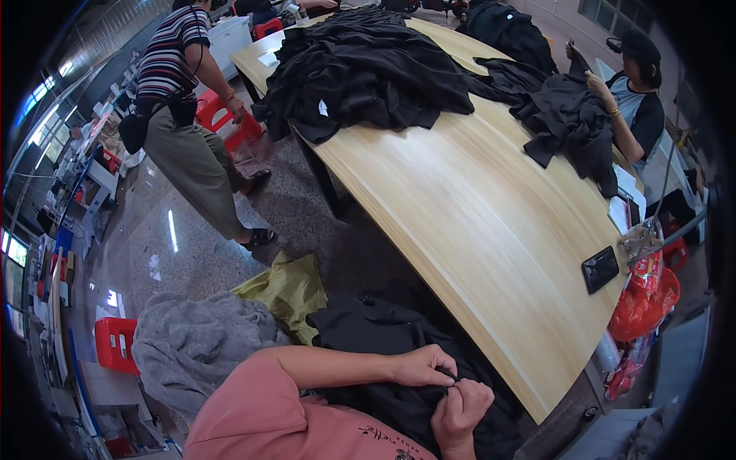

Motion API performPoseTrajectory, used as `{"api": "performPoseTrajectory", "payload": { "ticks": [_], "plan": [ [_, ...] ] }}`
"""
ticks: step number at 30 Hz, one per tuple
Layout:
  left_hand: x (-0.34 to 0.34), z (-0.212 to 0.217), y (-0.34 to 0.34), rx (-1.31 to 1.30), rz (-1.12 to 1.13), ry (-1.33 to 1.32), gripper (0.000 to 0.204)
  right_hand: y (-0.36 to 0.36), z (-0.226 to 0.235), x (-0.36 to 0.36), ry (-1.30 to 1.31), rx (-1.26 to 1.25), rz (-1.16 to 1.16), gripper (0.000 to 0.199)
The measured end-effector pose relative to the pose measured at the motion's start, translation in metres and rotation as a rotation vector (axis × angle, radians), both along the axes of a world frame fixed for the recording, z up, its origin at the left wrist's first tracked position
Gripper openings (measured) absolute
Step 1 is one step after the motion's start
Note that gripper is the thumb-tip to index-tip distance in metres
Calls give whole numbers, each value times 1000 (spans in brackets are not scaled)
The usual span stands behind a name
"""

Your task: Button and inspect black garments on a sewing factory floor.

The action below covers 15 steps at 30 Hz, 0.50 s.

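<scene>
head view: both hands low in frame, working a black garment (383, 337) bunched in the person's lap, just below the near edge of the table (475, 222). left hand (422, 366) comes across from the left on a bare forearm, fingers (447, 374) curled narrow and pinching a fold of the black fabric. right hand (460, 410) sits just under it, touching the left, fingers (469, 391) bent tight on the same fold; both hands are closed on the cloth, pinch points right next to each other. salmon-pink sleeve (261, 414) fills the bottom left. beside the black garment on the left: a grey garment (199, 345) in a heap and a yellow-green cloth (287, 287) between it and the table leg area, both low by the floor (153, 245). table is long, light wood, mostly bare in the middle; a black phone (599, 268) lies near its right edge, a red plastic bag (644, 299) hangs just off that edge. far end carries a big pile of black clothes (368, 69). a second person in a cap (636, 92) sits at the right side holding another dark garment (571, 123) on the table. a third person in a striped shirt (180, 100) stands on the floor at left, near red stools (222, 115). another red stool (115, 341) near the grey heap.
</scene>
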State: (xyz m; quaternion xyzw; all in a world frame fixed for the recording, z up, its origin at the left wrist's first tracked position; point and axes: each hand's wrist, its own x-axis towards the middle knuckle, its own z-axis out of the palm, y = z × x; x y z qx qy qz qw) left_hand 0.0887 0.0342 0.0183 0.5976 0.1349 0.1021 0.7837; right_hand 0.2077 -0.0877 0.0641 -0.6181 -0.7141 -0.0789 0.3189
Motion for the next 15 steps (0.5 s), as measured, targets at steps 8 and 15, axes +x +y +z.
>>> {"api": "performPoseTrajectory", "payload": {
  "ticks": [8,15],
  "plan": [
    [-6,1,3,-67,8,-53,13,0,-2,1,155,-46,30,19],
    [-4,11,2,15,-91,-29,15,-6,-5,5,114,132,79,23]
  ]
}}
